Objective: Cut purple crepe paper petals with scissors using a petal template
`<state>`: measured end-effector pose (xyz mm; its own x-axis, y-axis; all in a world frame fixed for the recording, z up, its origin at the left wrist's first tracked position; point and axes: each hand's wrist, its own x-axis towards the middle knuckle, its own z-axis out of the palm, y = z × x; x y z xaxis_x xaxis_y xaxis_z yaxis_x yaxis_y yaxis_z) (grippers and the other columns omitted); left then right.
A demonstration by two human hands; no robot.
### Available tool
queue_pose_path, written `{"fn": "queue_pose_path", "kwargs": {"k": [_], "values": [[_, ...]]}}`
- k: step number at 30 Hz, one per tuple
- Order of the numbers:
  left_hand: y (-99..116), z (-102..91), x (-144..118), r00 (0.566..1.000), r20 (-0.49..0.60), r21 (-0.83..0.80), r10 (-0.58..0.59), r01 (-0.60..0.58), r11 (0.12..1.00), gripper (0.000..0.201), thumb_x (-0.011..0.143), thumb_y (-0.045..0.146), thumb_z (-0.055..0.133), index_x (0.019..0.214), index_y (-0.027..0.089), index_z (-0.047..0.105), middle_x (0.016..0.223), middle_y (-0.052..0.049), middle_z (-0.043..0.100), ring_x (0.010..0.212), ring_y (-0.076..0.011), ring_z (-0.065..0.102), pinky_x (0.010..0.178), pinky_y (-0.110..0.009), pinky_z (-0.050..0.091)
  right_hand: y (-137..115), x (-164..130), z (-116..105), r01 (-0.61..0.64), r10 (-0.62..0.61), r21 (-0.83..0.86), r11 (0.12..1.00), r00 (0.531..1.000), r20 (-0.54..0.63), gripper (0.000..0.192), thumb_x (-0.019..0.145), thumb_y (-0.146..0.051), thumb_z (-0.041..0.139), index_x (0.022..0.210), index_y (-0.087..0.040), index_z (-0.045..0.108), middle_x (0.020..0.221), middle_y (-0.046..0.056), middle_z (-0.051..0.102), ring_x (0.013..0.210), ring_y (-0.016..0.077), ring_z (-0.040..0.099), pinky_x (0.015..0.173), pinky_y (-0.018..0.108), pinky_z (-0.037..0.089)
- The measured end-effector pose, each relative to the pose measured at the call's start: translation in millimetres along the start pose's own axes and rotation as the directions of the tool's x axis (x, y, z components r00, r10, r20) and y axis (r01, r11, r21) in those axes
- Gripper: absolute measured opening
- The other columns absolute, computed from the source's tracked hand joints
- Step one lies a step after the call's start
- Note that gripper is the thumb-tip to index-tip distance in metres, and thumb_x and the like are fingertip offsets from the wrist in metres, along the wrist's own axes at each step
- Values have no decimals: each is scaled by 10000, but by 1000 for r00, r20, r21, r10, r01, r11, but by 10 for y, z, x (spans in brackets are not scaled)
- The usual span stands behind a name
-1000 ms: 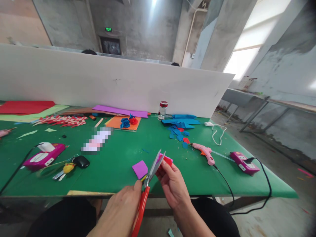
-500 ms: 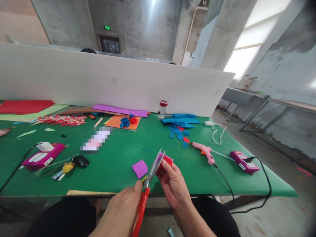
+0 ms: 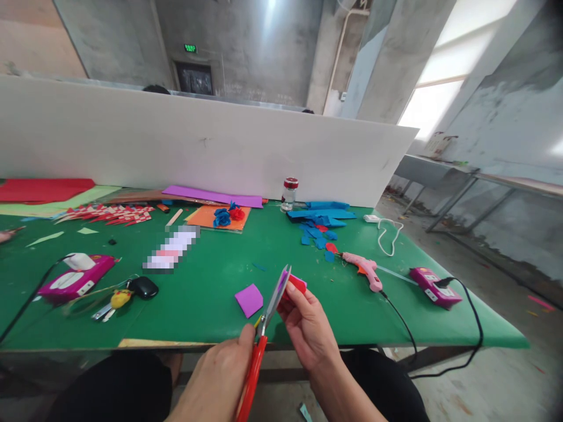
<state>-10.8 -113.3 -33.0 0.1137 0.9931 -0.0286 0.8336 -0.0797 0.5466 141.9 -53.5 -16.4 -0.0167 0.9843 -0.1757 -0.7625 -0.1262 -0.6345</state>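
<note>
My left hand [image 3: 217, 372] is closed round red-handled scissors [image 3: 272, 302], whose blades point up and away over the table. A small yellow piece [image 3: 257, 321] shows by my left thumb; its kind is unclear. In a pinch between thumb and fingers, my right hand [image 3: 310, 328] holds folded red and purple paper [image 3: 297, 283]. The scissor blades lie against the paper's left edge, nearly closed. Left of the blades, a purple paper square [image 3: 249, 300] rests on the green table [image 3: 197, 313].
A pink glue gun [image 3: 363, 269] lies to the right, near a magenta power strip [image 3: 435, 287]. Blue paper scraps [image 3: 315, 233] and a red-lidded jar [image 3: 289, 194] are behind. Blue and red paper flowers [image 3: 223, 218], keys [image 3: 119, 299] and another power strip [image 3: 79, 281] sit left. A white panel [image 3: 206, 146] stands behind.
The scissor blades have come closer together at the paper's edge. Both hands keep nearly the same place, and the things on the table stay put.
</note>
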Motion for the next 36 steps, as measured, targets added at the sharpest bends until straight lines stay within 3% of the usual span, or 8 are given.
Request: {"fn": "queue_pose_path", "kwargs": {"k": [10, 13, 15, 18, 22, 30, 33, 36], "values": [[32, -41, -75, 999, -14, -137, 45, -47, 989, 91, 712, 225, 572, 795, 257, 551, 560, 19, 590, 494, -167, 557, 514, -240, 368, 5, 10, -10, -21, 21, 18, 1000, 1000, -9, 234, 614, -284, 873, 787, -175, 759, 801, 34, 766, 716, 135, 678, 733, 248, 519], [9, -28, -24, 994, -103, -305, -25, -7, 952, 38, 766, 276, 560, 740, 252, 547, 532, 15, 566, 484, -178, 573, 520, -257, 415, -17, 27, -24, 4, -4, -18, 1000, 1000, -24, 236, 601, -301, 878, 765, -182, 758, 760, 21, 753, 691, 135, 664, 751, 272, 521], [9, -97, 27, 980, -155, -414, -124, 49, 909, 182, 855, 338, 455, 721, 247, 539, 578, -10, 598, 568, -195, 631, 572, -272, 477, -40, 17, -34, 33, -31, -160, 987, 999, 16, 230, 615, -321, 866, 760, -175, 763, 722, 15, 741, 654, 125, 639, 731, 265, 507], [28, -340, 66, 969, -186, -467, -160, 56, 882, 202, 862, 380, 437, 784, 242, 563, 731, -30, 663, 748, -210, 677, 674, -283, 523, -59, -44, -42, 62, 47, -468, 882, 975, 219, 181, 661, -322, 825, 714, -158, 768, 662, 10, 722, 611, 117, 595, 671, 243, 464], [44, -628, 36, 996, -79, -428, 52, -81, 900, 195, 753, 333, 611, 915, 232, 570, 916, -25, 673, 850, -199, 649, 789, -291, 505, -16, -139, -35, 49, 268, -655, 754, 887, 375, 178, 702, -337, 773, 697, -159, 771, 625, 1, 707, 555, 116, 549, 611, 249, 421], [-19, -481, 56, 998, 14, -411, 55, -44, 910, 166, 769, 253, 557, 872, 232, 429, 741, 64, 509, 660, -117, 480, 630, -228, 417, 4, -156, 10, 167, 318, -816, 553, 864, 392, 141, 711, -261, 738, 648, -136, 754, 578, -10, 652, 553, 91, 455, 561, 223, 337], [16, -462, 85, 998, -54, -461, 41, -61, 885, 175, 760, 257, 567, 882, 233, 443, 748, 56, 530, 678, -130, 537, 635, -233, 442, 7, -143, 5, 146, 299, -785, 602, 870, 391, 161, 706, -286, 759, 647, -137, 744, 587, -8, 653, 564, 97, 482, 564, 222, 352], [126, -466, 113, 989, -149, -488, -9, -66, 870, 158, 786, 287, 560, 886, 228, 453, 760, 43, 560, 684, -139, 574, 656, -248, 477, 54, -117, 1, 47, 240, -642, 765, 905, 352, 182, 669, -308, 808, 716, -147, 740, 647, -7, 681, 588, 102, 540, 600, 219, 405]]}}
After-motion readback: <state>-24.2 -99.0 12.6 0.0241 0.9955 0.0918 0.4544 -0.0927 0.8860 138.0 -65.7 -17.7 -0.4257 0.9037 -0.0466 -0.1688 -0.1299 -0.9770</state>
